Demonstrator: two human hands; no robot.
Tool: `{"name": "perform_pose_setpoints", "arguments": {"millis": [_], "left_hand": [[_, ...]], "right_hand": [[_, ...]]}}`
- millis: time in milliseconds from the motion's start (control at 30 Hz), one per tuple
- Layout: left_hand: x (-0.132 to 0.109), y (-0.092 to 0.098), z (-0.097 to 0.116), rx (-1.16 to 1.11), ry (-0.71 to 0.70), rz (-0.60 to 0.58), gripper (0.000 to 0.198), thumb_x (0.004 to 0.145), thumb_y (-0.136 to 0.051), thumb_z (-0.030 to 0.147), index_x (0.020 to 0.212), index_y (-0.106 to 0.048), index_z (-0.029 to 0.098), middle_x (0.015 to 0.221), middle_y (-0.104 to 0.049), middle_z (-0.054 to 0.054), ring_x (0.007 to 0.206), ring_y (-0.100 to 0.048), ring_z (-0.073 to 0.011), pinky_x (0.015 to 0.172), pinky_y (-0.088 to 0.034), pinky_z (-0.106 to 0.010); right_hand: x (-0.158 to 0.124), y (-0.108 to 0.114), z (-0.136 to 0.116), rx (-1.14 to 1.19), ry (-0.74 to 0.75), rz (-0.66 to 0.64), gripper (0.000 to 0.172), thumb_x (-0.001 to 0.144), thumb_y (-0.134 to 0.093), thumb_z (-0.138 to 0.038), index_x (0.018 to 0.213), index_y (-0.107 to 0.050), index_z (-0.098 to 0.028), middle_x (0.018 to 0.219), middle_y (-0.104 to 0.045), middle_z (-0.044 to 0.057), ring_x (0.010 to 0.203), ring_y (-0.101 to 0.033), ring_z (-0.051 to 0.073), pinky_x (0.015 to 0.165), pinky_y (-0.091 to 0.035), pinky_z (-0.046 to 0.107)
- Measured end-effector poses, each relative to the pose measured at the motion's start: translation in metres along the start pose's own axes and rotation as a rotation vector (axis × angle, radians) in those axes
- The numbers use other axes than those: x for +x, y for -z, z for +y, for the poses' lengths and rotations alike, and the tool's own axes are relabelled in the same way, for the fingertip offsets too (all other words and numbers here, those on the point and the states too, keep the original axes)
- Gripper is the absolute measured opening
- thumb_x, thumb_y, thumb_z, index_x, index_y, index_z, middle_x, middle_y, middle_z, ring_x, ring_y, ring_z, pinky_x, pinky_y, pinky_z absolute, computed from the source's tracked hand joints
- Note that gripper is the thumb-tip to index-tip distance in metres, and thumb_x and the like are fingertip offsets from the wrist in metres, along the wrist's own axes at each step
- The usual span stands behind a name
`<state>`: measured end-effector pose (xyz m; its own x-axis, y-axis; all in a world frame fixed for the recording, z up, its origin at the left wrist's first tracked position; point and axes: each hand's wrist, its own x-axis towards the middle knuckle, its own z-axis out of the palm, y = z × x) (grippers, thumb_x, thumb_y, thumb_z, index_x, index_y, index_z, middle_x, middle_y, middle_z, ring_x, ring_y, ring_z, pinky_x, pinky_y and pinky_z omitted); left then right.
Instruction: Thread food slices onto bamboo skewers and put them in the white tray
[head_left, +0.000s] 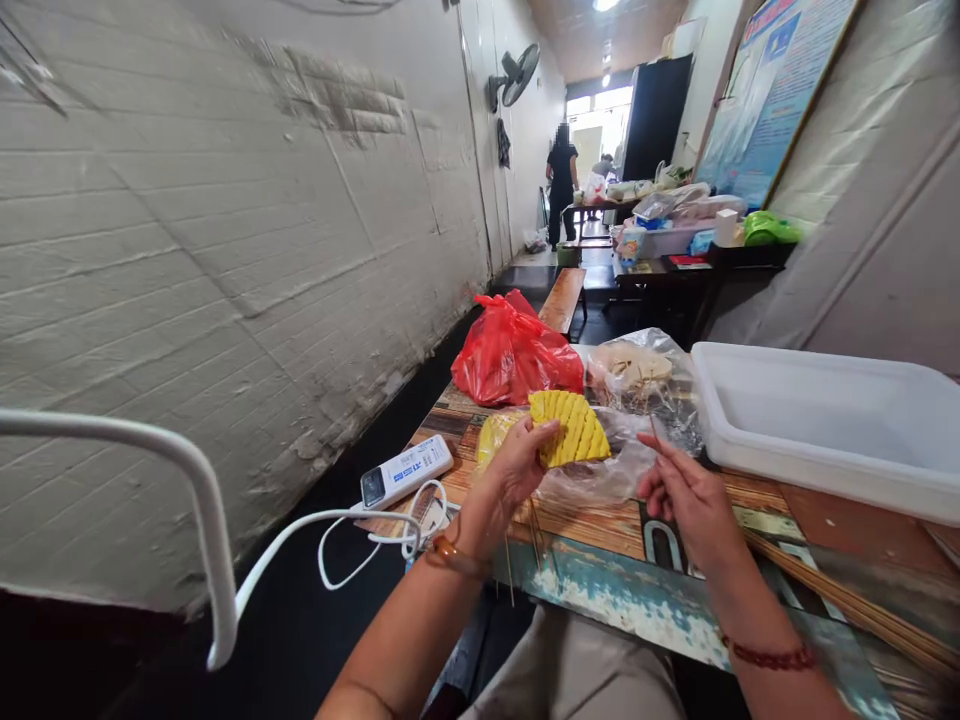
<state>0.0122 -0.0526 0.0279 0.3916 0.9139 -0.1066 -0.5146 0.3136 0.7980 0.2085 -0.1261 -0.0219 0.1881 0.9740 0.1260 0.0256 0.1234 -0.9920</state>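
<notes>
My left hand (517, 455) grips a yellow fan-shaped food piece (568, 430), scored with diagonal cuts, by its left edge, thumb on top. To the right, with a gap between them, my right hand (686, 490) pinches a thin wooden skewer (653, 430), its tip pointing up; most of it is hidden by the fingers. Beneath the yellow piece lies a clear plastic bag (607, 475), and more yellow pieces (491, 437) show behind my left hand. Several thin sticks (535, 530) jut over the table's near edge. A bundle of skewers (847, 600) rests at the right.
A red plastic bag (517, 355) and a clear bag of pale food (637, 370) stand behind. On the right is a white tub (825, 410). A white power bank (407, 472) with cable lies left. Further back are a bench (562, 300) and a person (561, 185).
</notes>
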Motion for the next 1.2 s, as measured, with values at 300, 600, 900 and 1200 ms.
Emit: {"name": "perform_pose_setpoints", "arguments": {"millis": [300,600,900,1200], "left_hand": [[0.033,0.006,-0.012,0.009,0.108,0.005,0.041,0.055,-0.078,0.018,0.093,-0.064,0.011,0.085,-0.072,-0.009,0.083,-0.068,-0.0220,0.077,-0.053,-0.031],[0.032,0.020,-0.019,-0.016,0.162,-0.018,0.036,0.058,-0.076,0.021,0.091,-0.064,0.013,0.087,-0.072,-0.009,0.077,-0.068,-0.0221,0.070,-0.055,-0.033],[0.034,0.024,-0.022,-0.001,0.107,-0.023,0.040,0.058,-0.077,0.021,0.095,-0.065,0.011,0.086,-0.071,-0.009,0.074,-0.067,-0.0203,0.068,-0.055,-0.031],[0.028,0.019,-0.012,-0.034,0.191,-0.065,0.033,0.063,-0.074,0.021,0.092,-0.063,0.012,0.081,-0.069,-0.008,0.077,-0.066,-0.0204,0.067,-0.056,-0.032]], "right_hand": [[-0.057,-0.021,0.014,-0.093,-0.063,0.169,0.030,0.083,-0.057,-0.041,0.102,-0.067,-0.021,0.061,-0.051,-0.003,0.046,-0.042,0.010,0.040,-0.033,0.022],[-0.063,-0.037,0.024,-0.295,0.004,0.070,0.026,0.089,-0.049,-0.036,0.084,-0.071,-0.024,0.060,-0.050,0.000,0.053,-0.049,0.015,0.050,-0.040,0.028],[-0.071,-0.051,0.024,-0.185,-0.201,0.146,0.039,0.086,-0.052,-0.038,0.119,-0.060,-0.020,0.054,-0.049,-0.003,0.040,-0.041,0.011,0.037,-0.034,0.024],[-0.072,-0.064,0.015,-0.153,-0.223,0.161,0.046,0.088,-0.048,-0.043,0.126,-0.054,-0.018,0.049,-0.046,-0.007,0.034,-0.034,0.007,0.034,-0.030,0.020]]}}
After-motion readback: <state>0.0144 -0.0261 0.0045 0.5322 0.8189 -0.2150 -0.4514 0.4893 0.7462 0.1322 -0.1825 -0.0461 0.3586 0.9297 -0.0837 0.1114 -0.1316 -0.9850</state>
